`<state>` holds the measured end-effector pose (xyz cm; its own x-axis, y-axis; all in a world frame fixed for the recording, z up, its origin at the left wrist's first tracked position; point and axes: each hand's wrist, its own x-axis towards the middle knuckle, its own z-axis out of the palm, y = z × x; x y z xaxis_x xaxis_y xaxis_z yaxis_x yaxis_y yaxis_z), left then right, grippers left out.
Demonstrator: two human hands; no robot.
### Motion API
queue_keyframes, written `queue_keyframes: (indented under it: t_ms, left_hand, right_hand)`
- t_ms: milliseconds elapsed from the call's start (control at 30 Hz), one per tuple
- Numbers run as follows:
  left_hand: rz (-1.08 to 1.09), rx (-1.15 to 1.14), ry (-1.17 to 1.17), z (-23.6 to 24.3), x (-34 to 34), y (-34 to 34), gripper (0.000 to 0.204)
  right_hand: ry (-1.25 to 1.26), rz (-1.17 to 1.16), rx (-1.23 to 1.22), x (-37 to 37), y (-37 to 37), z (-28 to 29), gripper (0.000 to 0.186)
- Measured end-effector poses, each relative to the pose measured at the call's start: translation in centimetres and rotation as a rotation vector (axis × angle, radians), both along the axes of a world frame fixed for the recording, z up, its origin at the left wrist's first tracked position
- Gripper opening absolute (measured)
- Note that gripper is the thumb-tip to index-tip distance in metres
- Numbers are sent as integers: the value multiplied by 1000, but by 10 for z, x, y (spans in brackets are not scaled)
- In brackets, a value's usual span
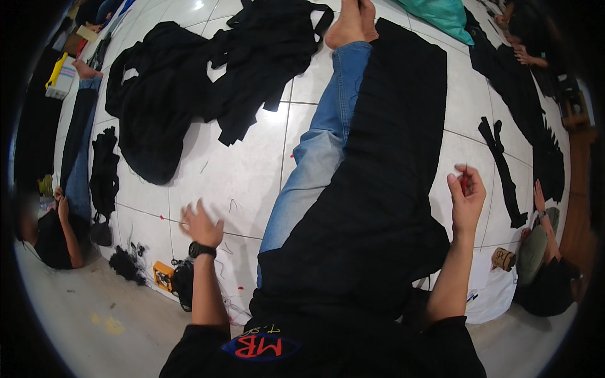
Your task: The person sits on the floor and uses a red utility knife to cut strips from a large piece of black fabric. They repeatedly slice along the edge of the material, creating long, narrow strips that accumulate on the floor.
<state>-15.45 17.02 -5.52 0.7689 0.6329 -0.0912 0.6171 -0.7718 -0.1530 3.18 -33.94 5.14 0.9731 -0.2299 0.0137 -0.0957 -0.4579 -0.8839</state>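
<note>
Black cloth [397, 145] lies over my lap and along my outstretched legs, with one blue jeans leg [302, 183] showing beside it. My left hand [201, 225], a dark wristwatch [201, 249] on its wrist, is spread open and slightly blurred above the white tiles. Loose dark threads [233, 205] lie near its fingers. To the right of the cloth, my right hand [467, 198] is raised with its fingers closed on a small red object [465, 183]. The fingers mostly cover that object, so its kind cannot be made out.
Black garment pieces [161, 94] spread across the tiles ahead and left. Nearer left are a tangle of black thread [128, 263] and a yellow-orange box [163, 276]. A narrow black strip [501, 170] and a brown roll [503, 259] lie right. People sit on both sides.
</note>
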Motion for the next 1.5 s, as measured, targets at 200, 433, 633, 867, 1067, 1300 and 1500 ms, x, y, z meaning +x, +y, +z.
queue_keyframes:
  t_ms: [200,433,633,867,1067,1300,1500]
  left_hand:
    - [-452,-762,-658,35,75,-96,40]
    - [-855,-651,-567,72,136,-200,27]
    - [-542,-1342,-271,114,44,-167,20]
    - [-601,-1413,426,145,12,-147,25]
    - [-469,-1366,-448,81,126,-162,41]
    - [-394,-1277,-450,58,183,-221,30]
    - [-193,-1610,-534,43,179,-216,20]
  right_hand:
    - [310,306,-221,-51,20,-18,33]
    - [240,391,-404,-49,38,33,23]
    - [459,637,-426,-97,21,83,18]
    - [682,893,-441,-113,5,118,20]
    - [40,428,-55,-50,38,83,38]
    - [-68,290,-54,-6,114,27,29]
    - [-244,449,-595,-13,129,15,17]
